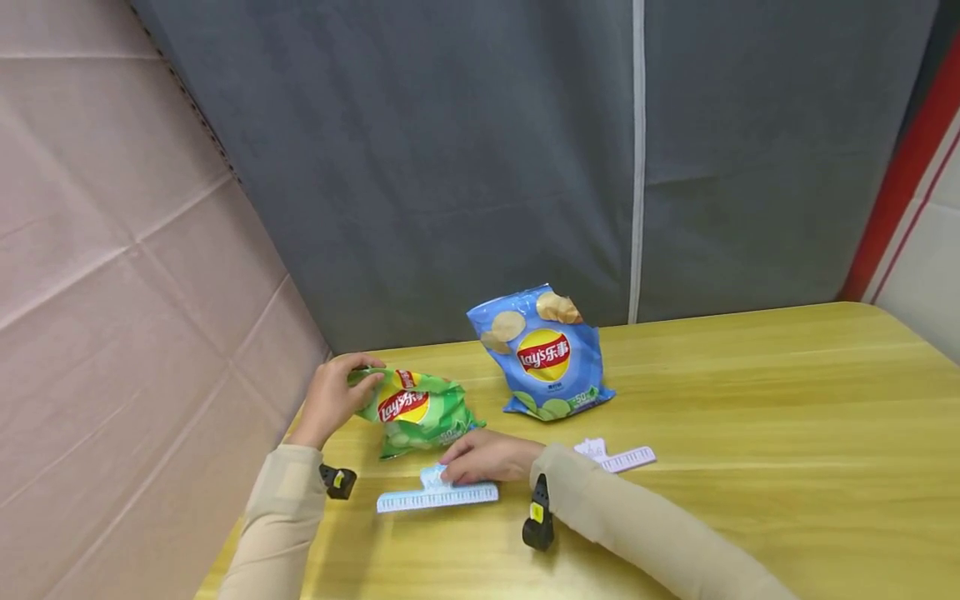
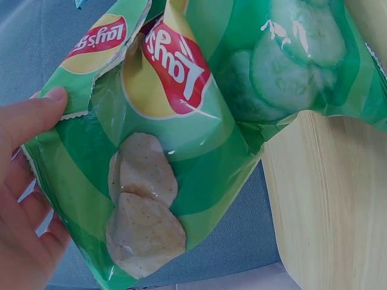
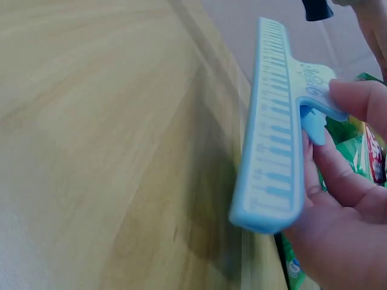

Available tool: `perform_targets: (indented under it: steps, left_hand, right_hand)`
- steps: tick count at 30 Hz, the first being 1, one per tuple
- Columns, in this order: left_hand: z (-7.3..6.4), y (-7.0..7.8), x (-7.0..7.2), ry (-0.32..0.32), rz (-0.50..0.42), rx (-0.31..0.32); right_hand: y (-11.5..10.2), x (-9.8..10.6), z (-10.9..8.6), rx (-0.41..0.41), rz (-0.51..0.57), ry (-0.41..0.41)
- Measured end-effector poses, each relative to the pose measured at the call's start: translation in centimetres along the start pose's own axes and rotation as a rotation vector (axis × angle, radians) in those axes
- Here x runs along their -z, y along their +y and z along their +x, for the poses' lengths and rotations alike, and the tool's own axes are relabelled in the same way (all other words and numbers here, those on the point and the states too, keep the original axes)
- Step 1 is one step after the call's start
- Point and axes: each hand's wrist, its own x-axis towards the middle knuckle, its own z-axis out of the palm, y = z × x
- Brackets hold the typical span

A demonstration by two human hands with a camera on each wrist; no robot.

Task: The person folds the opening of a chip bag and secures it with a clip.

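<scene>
A green Lay's chip bag (image 1: 427, 412) leans on the table at the left, its top folded over. My left hand (image 1: 337, 396) pinches that folded top edge; in the left wrist view the thumb (image 2: 51, 106) presses on the front of the bag. Just in front of the bag, my right hand (image 1: 487, 457) holds a light blue clip (image 1: 437, 497) with a piano-key pattern along its long bar. The right wrist view shows thumb and fingers on the handles of the clip (image 3: 272, 133), its bar raised over the tabletop with a shadow beneath.
A blue Lay's bag (image 1: 551, 358) with a torn top corner stands behind, right of the green one. A pale purple clip (image 1: 626, 459) lies on the wooden table (image 1: 787, 417) beyond my right forearm. Grey curtain (image 1: 450, 167) hangs at the back, a pinkish cloth (image 1: 135, 292) at the left.
</scene>
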Motion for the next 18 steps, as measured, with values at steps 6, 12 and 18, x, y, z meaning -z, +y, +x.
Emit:
perform_targets:
  steps: [6,12,18]
  left_hand:
    - [0.0,0.0,-0.1,0.004,-0.011,-0.009]
    - [0.1,0.0,-0.1,0.005,-0.008,-0.01]
    - [0.1,0.0,-0.1,-0.007,-0.003,0.006]
  right_hand:
    - [-0.1,0.6,-0.2,0.011,0.213,-0.019]
    - [-0.2,0.8,-0.2,0.028,0.307,0.034]
    - [-0.2,1.2,-0.3,0.049,0.329,0.055]
